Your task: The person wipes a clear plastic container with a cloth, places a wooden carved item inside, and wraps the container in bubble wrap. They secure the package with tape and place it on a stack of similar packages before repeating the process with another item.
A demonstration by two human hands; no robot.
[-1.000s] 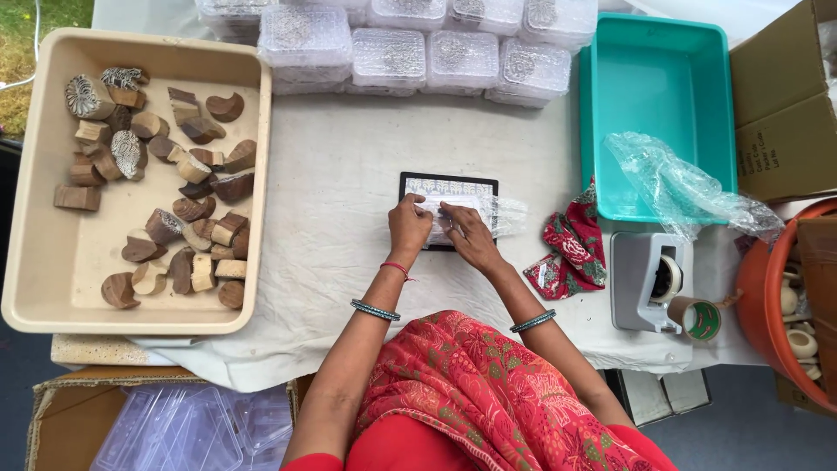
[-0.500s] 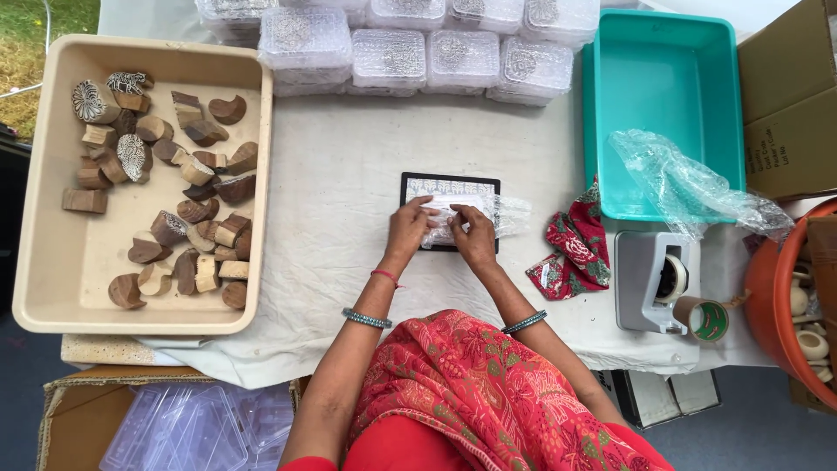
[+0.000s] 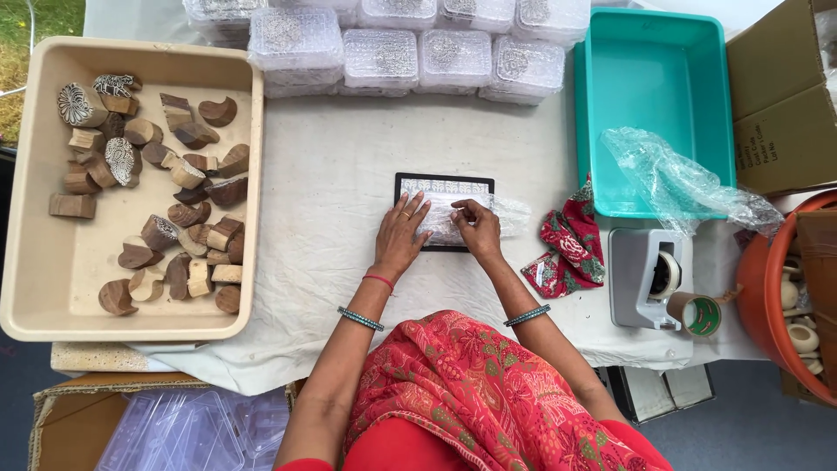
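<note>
The black-framed tray (image 3: 444, 188) lies flat at the middle of the white-clothed table (image 3: 331, 174), and a clear plastic bag (image 3: 506, 214) is spread over its lower half, spilling past the edge at three o'clock. The left hand (image 3: 401, 234) rests open, fingers splayed, pressing the bag and tray down. The right hand (image 3: 476, 228) is curled with its fingertips pinching the film near the middle — whether it holds anything beyond the plastic I cannot tell.

The film looks slippery and crinkled; a pull that is too quick could slide the tray along the cloth, or tear the bag where the fingertips bunch it. The red patterned cloth (image 3: 568, 249) lies just beside the bag's loose end at four o'clock and might snag it.

The tray's long axis runs nine to three o'clock, square to the person, its patterned top strip toward twelve — the bag's loose end points to three.
</note>
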